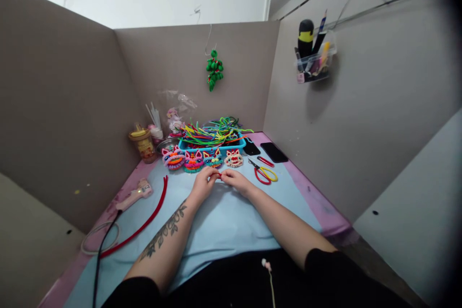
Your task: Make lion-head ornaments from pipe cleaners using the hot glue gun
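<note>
My left hand (205,185) and my right hand (237,181) meet over the middle of the light blue cloth (238,224). Between their fingertips is a small red piece of pipe cleaner (220,176), mostly covered by the fingers. Both hands are closed in a pinch on it. Just beyond them stands a row of animal heads made of coloured pipe cleaners: a pink and orange one (173,158), a pink and teal one (194,160), a blue and yellow one (212,158) and a cream and red one (234,158).
A blue basket (212,148) of pipe cleaners stands behind the heads. Scissors (265,173), a red-handled tool (266,160) and phones (274,152) lie right. Long red pipe cleaners (153,216), a corded pink glue gun (135,195) and a cup (143,146) are left. Partitions (198,43) enclose the table.
</note>
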A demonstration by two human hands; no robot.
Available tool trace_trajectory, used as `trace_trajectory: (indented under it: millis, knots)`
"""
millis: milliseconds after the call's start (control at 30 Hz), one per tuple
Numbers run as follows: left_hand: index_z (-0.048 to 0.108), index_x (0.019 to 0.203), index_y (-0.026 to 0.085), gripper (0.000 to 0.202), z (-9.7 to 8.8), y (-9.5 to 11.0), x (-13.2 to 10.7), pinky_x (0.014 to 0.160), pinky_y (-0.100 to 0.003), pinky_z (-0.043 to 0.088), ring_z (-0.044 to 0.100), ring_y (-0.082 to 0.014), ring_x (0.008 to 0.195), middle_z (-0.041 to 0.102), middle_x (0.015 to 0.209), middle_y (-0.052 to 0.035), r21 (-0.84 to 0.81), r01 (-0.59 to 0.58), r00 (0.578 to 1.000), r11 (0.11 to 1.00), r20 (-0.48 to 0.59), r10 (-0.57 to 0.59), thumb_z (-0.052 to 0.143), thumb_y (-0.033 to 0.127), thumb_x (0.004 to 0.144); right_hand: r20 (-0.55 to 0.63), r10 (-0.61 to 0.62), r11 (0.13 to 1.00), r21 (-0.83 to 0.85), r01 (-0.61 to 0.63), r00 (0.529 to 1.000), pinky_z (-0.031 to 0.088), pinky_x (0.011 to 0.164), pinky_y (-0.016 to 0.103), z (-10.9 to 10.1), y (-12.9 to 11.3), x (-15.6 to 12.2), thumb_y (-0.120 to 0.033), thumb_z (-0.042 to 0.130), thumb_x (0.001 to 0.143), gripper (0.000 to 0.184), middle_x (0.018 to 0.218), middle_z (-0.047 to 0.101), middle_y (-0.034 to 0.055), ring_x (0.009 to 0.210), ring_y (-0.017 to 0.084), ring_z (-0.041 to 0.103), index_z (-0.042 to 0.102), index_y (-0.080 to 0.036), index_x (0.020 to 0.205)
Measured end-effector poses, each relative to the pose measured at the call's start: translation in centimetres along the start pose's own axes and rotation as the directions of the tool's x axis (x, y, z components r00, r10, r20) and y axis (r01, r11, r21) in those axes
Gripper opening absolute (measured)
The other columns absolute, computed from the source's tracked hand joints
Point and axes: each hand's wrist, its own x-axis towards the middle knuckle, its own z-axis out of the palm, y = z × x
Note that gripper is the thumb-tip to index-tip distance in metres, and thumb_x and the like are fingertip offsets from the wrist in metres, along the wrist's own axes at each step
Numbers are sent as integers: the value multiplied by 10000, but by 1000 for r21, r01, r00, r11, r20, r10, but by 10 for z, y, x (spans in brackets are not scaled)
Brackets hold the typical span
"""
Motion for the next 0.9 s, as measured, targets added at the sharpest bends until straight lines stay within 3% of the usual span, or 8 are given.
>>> trace_trajectory:
  millis: [100, 200, 400, 533, 700, 900]
  knots:
    - [621, 787, 186, 104, 0, -1, 0, 732, -278, 436, 558, -153, 770, 618, 794, -38, 10, -24, 1000, 1000, 6, 24, 523, 204, 816, -15, 77, 987, 144, -74, 997, 299, 532, 226, -1, 0, 1, -457, 611, 696, 302, 646, 509, -22, 567, 87, 406, 577, -157, 696]
    - [625, 806, 185, 109, -1, 1, -1, 732, -283, 435, 555, -158, 772, 619, 795, -42, 39, -37, 999, 999, 25, 37, 526, 229, 823, -34, 65, 982, 179, -58, 997, 293, 535, 227, -2, 0, 1, -409, 651, 663, 266, 614, 493, -29, 546, 81, 393, 574, -154, 674]
    - [628, 841, 182, 132, -1, 7, -2, 706, -276, 429, 546, -156, 755, 614, 791, -48, 65, -56, 997, 996, 64, 52, 525, 263, 830, -28, 10, 990, 143, -6, 1000, 252, 509, 224, -4, -1, -1, -386, 655, 683, 245, 537, 442, -57, 492, 71, 348, 573, -156, 699]
    - [625, 808, 183, 139, 0, 8, -3, 682, -269, 419, 536, -149, 723, 605, 761, -38, 86, -32, 998, 996, 61, 27, 519, 270, 828, -106, -76, 997, 15, 78, 992, 325, 553, 238, -5, 1, 0, -362, 654, 694, 208, 580, 484, -37, 544, 92, 409, 606, -159, 707]
    - [612, 751, 177, 155, 2, 7, -3, 625, -243, 398, 524, -136, 681, 609, 727, -27, 80, 65, 997, 995, 26, -67, 502, 257, 825, -228, -358, 910, -301, 284, 906, 421, 690, 286, -3, 4, 1, -273, 654, 708, 101, 739, 568, 26, 720, 146, 525, 667, -173, 693]
    - [594, 715, 173, 173, 3, 6, -2, 617, -244, 380, 509, -136, 663, 588, 688, -16, 95, 141, 989, 985, 21, -143, 490, 265, 817, -162, -604, 686, -604, 406, 780, 442, 732, 307, 1, -2, -6, -234, 581, 789, 118, 756, 576, 39, 758, 160, 537, 694, -205, 777]
